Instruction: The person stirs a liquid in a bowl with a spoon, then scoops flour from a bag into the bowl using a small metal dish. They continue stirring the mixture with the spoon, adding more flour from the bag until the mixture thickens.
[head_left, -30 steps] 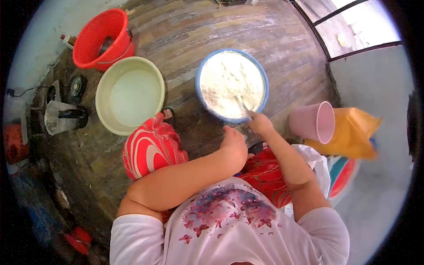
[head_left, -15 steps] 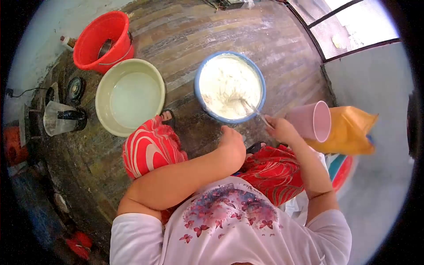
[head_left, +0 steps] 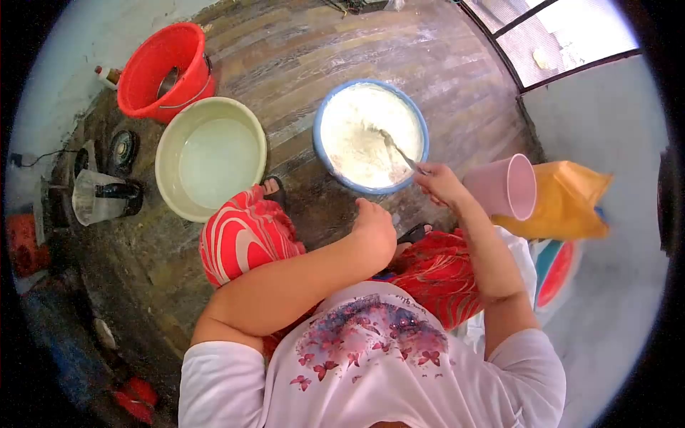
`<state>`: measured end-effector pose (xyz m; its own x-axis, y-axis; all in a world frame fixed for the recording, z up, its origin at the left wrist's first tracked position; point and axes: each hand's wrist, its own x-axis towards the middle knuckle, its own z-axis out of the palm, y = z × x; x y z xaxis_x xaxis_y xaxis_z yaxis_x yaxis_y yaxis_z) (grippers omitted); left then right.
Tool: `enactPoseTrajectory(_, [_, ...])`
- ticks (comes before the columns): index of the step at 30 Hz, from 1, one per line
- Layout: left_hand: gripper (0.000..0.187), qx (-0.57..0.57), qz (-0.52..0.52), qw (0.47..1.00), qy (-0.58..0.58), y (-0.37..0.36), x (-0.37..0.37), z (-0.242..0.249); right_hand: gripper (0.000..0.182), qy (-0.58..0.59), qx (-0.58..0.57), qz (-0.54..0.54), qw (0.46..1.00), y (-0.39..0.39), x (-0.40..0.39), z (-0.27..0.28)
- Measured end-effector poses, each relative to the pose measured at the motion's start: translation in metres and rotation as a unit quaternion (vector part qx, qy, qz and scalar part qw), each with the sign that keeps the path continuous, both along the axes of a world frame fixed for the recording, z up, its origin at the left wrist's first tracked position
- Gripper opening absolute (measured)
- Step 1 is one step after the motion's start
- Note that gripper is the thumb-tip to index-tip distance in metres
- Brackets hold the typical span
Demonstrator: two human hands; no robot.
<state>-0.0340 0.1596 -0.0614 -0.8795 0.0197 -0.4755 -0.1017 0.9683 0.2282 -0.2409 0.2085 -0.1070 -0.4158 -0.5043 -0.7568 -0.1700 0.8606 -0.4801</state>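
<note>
A blue tub (head_left: 320, 150) stands on the floor in front of me, full of a thick white mixture (head_left: 349, 128) that looks like batter or dough. My right hand (head_left: 440, 185) is closed around the handle of a metal spoon (head_left: 404, 156) at the tub's right front rim. The spoon slants into the mixture, and its head is partly sunk in the white mass. My left hand (head_left: 374, 227) hangs just below the tub's near side, beside my knee. Its fingers look curled, but the palm side is hidden, so I cannot see whether anything is in it.
Left of the tub sits a cream basin (head_left: 163, 164) with cloudy liquid, a red bucket (head_left: 132, 100) behind it. A clear jug (head_left: 87, 194) lies farther left. At right are a pink bucket (head_left: 492, 189), a yellow-orange bag (head_left: 571, 192) and the wall (head_left: 599, 128).
My right hand has moved up and slightly left with the spoon, whose head sits farther into the tub's middle. The left hand has barely moved.
</note>
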Motion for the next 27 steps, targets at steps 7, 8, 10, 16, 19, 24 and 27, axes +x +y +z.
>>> enactPoseTrajectory(7, [0.036,0.000,-0.017,1.000,0.021,0.001,0.002,-0.005,0.043,0.176,0.006,0.244,0.954,0.026,0.025,0.012])
enactPoseTrajectory(8, [0.036,0.001,-0.015,1.000,0.021,0.000,0.002,-0.005,0.045,0.196,0.029,0.272,0.942,0.023,0.026,-0.014])
enactPoseTrajectory(10, [0.036,0.001,-0.022,1.000,0.008,-0.001,0.002,-0.001,0.046,0.219,0.057,0.283,0.932,0.011,0.037,-0.051])
enactPoseTrajectory(16, [0.035,-0.001,-0.014,1.000,0.006,-0.002,0.000,0.000,0.049,0.169,-0.075,0.060,0.981,-0.017,0.029,-0.079])
enactPoseTrajectory(19, [0.035,0.008,-0.002,1.000,0.003,-0.001,0.000,-0.001,0.048,-0.034,-0.090,-0.102,0.990,-0.015,0.017,-0.031])
enactPoseTrajectory(24, [0.037,-0.005,-0.026,1.000,-0.004,0.001,0.003,0.000,0.043,0.148,-0.055,0.217,0.963,0.017,0.007,0.022])
enactPoseTrajectory(27, [0.038,-0.017,-0.030,0.999,-0.011,0.002,0.003,0.001,0.038,0.231,-0.036,0.285,0.930,0.033,0.019,0.005])
